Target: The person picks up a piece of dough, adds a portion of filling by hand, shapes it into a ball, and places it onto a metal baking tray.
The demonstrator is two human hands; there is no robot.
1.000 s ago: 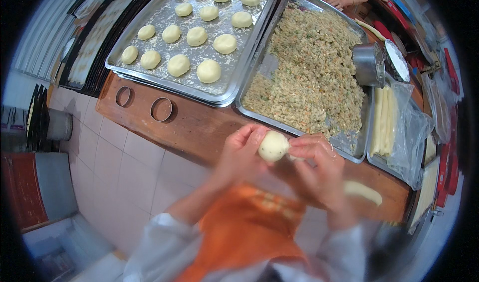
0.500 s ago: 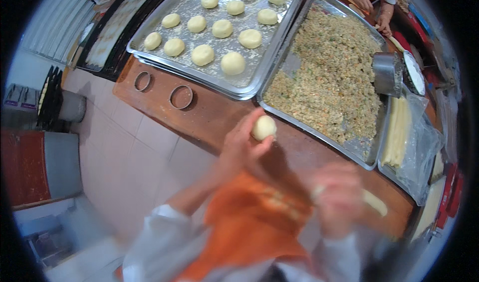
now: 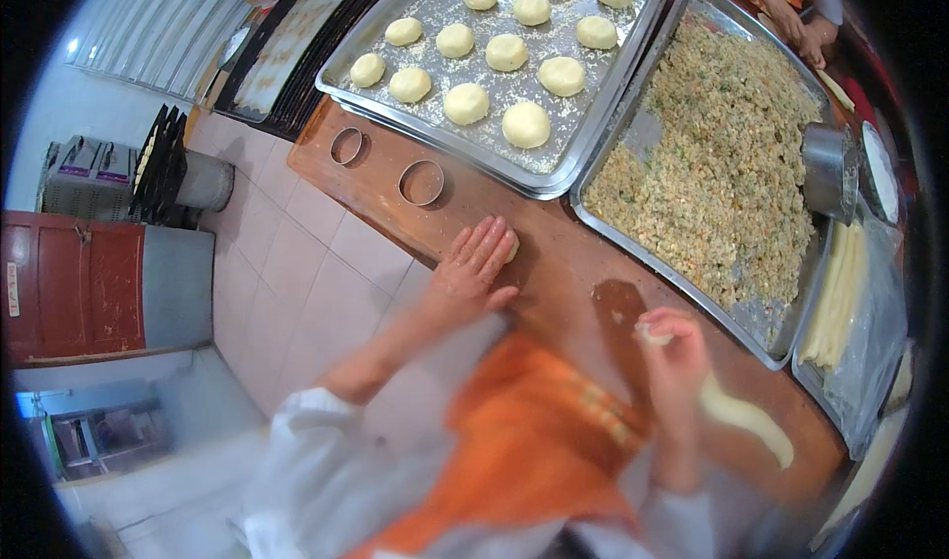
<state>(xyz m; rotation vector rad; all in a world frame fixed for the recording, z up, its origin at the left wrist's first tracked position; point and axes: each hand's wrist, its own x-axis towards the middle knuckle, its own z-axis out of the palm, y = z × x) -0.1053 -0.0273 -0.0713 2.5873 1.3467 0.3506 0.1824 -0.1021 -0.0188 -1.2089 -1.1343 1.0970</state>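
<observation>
My left hand (image 3: 474,267) lies flat, fingers stretched out, over a pale dough ball (image 3: 513,249) on the wooden table. Only the ball's right edge shows past the fingers. My right hand (image 3: 678,356) is raised over the table's near edge, its thumb and fingertips closed on a small piece of dough (image 3: 652,336). Beside that hand a pale rope of dough (image 3: 746,419) trails along the tabletop, its upper end hidden behind the hand. Two metal ring cutters, a larger one (image 3: 422,203) and a smaller one (image 3: 347,162), sit left of the dough ball.
Beyond my hands stands a floured metal tray (image 3: 447,151) with several round dough pieces. To its right, another tray (image 3: 682,295) holds crumbly filling (image 3: 722,164) and a metal cup (image 3: 828,172). More dough strips (image 3: 835,292) lie under plastic at the right. A co-worker's hands (image 3: 806,30) work at the far right.
My left hand has gone from cupping the dough ball to lying flat over it on the table. My right hand, blurred before, is now raised with fingertips pinched on dough.
</observation>
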